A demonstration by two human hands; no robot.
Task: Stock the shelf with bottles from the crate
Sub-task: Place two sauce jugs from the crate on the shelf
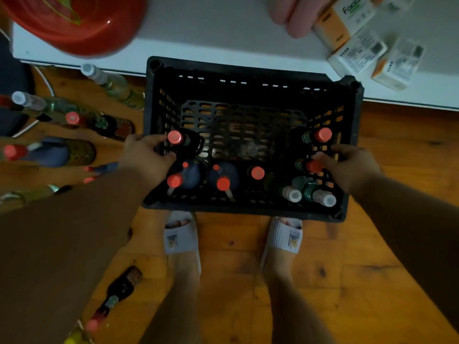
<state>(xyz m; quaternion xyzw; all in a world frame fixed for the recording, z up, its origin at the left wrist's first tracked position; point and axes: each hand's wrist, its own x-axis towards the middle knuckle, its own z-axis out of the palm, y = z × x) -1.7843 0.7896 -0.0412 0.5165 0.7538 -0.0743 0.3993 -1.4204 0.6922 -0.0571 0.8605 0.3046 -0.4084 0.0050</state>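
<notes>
A black plastic crate sits on the wooden floor in front of my feet. Several bottles stand along its near side and at its corners. My left hand is closed around a dark red-capped bottle at the crate's left wall. My right hand grips another dark red-capped bottle at the right wall. Between them stand two blue bottles with red caps, a further red-capped bottle and two white-capped bottles. One more red-capped bottle stands in the far right corner.
Several bottles stand left of the crate, and one dark bottle lies by my left leg. Behind the crate is a white surface with a red bowl, cardboard boxes and another person's hand.
</notes>
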